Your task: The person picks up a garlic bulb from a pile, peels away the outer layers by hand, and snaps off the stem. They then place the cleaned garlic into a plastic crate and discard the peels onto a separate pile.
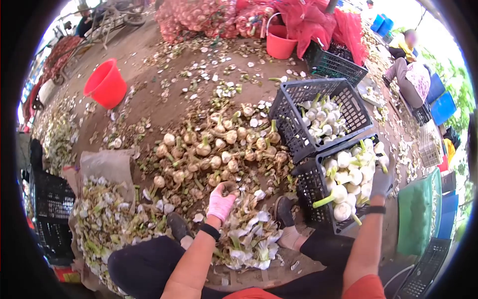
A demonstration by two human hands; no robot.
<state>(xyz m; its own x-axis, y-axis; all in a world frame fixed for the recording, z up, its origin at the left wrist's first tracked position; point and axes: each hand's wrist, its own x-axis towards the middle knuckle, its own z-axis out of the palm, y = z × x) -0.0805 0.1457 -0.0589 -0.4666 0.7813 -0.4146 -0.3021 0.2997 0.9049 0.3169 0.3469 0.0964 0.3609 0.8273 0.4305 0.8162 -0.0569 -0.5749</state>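
Observation:
My left hand (222,202), in a pink glove with dirty fingertips, is closed above the heap of loose garlic peel (251,239) between my feet; what it holds, if anything, is too small to name. Gray-gloved, my right hand (382,175) is at the right side of the near black crate (309,192), its fingers on a white garlic bulb (381,158). Peeled bulbs with green stems fill that crate. Unpeeled garlic bulbs (215,162) lie in a wide pile on the ground ahead of my left hand.
Behind the near crate stands another black crate (294,134) with peeled garlic. Red buckets (106,84) (281,46), net sacks (199,20) and a dark crate (333,67) are farther back. A green container (418,212) stands at right. Another person (413,77) sits at upper right.

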